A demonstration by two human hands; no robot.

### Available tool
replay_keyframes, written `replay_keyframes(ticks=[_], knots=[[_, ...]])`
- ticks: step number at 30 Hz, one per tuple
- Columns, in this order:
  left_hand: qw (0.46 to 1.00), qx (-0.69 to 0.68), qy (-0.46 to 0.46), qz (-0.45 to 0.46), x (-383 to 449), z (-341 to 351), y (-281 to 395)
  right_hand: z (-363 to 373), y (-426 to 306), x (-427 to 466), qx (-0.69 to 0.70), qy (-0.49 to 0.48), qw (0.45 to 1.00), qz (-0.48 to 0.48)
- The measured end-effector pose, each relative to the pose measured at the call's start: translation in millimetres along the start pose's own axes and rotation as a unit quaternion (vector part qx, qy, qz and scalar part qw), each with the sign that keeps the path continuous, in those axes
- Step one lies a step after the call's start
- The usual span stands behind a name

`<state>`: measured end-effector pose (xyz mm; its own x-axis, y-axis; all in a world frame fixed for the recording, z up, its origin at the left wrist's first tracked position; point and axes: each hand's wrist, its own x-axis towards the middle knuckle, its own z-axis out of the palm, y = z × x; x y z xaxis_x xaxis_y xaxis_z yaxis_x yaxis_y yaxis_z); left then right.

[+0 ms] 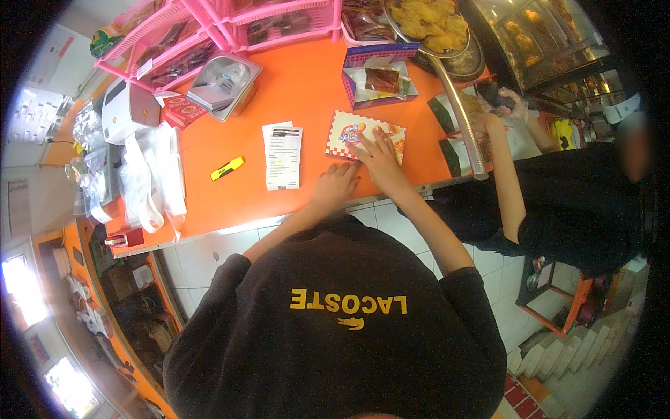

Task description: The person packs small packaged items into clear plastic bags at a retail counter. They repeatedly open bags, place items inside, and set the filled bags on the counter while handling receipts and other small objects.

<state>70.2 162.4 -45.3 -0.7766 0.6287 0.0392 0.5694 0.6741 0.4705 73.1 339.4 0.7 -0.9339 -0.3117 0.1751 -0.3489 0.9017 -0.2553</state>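
On the orange tabletop lies a closed printed cardboard food box point(337, 123) with a red checkered border. My right hand point(381, 160) rests flat across its lid, fingers spread. At the box's front left edge is my left hand point(335, 183), its fingers slightly bent and apart; whether the fingertips press on the box is hard to see. Left of the box, a printed paper receipt point(284, 160) lies partly over another slip. A yellow highlighter point(227, 168) lies further left.
Behind the box stand an open carton point(356, 97) with packets and a metal strainer point(429, 26) of fried food, its handle point(463, 125) jutting forward. Pink baskets point(288, 10), a metal container point(225, 86) and a label printer point(128, 112) stand further left. A co-worker's hands point(497, 112) work at right.
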Motion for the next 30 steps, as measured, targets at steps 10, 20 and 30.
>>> replay_keyframes(ticks=[10, 20, 30], knots=[[0.997, 0.011, -0.048, -0.066, 13.1, 0.5, 12.8, 2.8, 0.4, -3.1, -0.005, 0.022, 1.000, 0.004], [0.986, -0.142, 0.042, -0.073, 15.3, -33.2, -17.7, 6.2, -8.8, -10.3, -0.086, 0.011, 0.996, 0.019], [0.989, -0.107, 0.067, -0.080, 46.0, -37.1, -55.0, -19.8, 10.3, -9.5, 0.004, 0.111, 0.990, 0.088]])
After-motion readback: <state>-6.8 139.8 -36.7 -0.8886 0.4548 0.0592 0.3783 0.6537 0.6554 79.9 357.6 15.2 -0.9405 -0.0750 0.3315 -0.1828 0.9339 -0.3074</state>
